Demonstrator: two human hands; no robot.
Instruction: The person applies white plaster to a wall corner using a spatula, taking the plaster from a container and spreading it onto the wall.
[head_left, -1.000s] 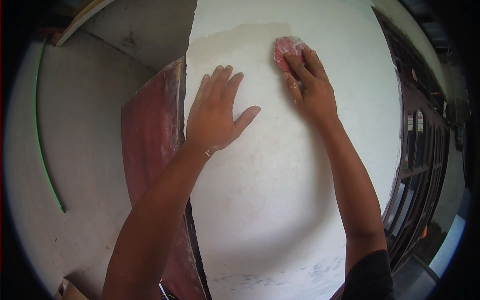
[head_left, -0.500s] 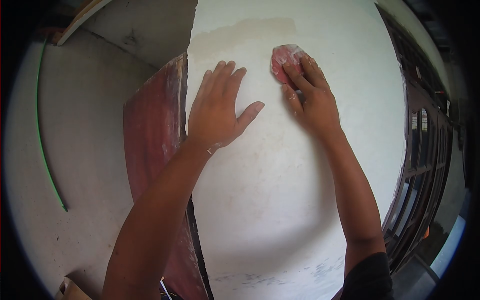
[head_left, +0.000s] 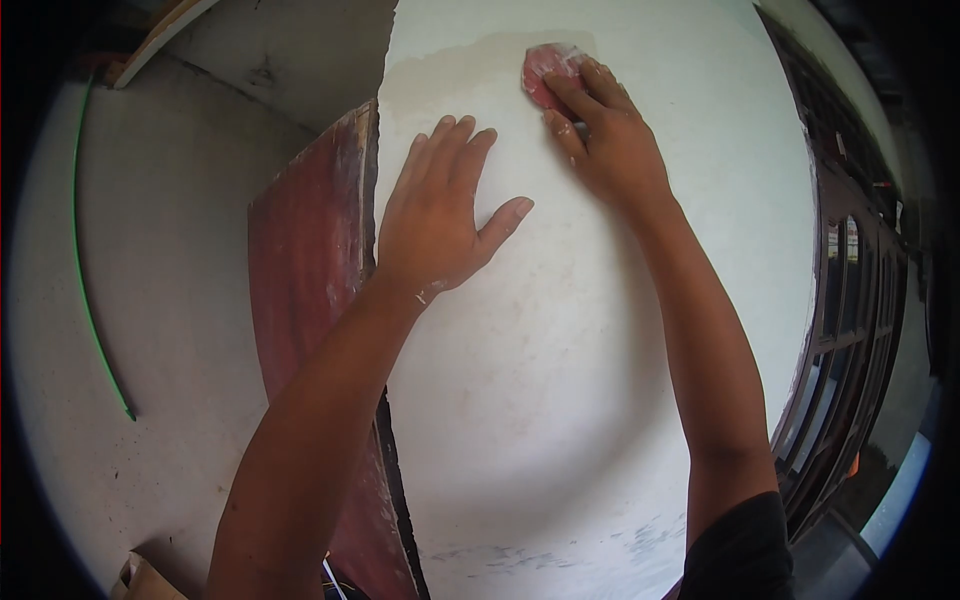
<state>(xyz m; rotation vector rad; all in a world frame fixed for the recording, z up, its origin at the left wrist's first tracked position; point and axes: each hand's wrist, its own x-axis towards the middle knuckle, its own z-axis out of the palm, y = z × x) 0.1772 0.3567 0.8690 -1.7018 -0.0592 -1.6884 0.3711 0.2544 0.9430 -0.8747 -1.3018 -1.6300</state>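
A large white panel (head_left: pixel 520 370) with faint smudges and a beige patch (head_left: pixel 470 62) near its top fills the middle of the view. My left hand (head_left: pixel 435 215) lies flat on its left part, fingers together and thumb out, with white specks at the wrist. Up and to the right, my right hand (head_left: pixel 615 140) presses a red pad (head_left: pixel 552 72), smeared with white, against the surface beside the patch's right end. Its fingertips rest on the pad, and the underside of the pad is hidden.
Along the panel's left edge stands a dark red board (head_left: pixel 305 260). A green strip (head_left: pixel 85 270) hangs on the grey wall (head_left: pixel 170 210) at the far left. Dark window frames (head_left: pixel 850 300) are on the right. A brown object (head_left: pixel 145 580) sits at the bottom left.
My right hand and the red pad have moved up and slightly left over the panel, onto the right end of the beige patch. My left hand has barely moved.
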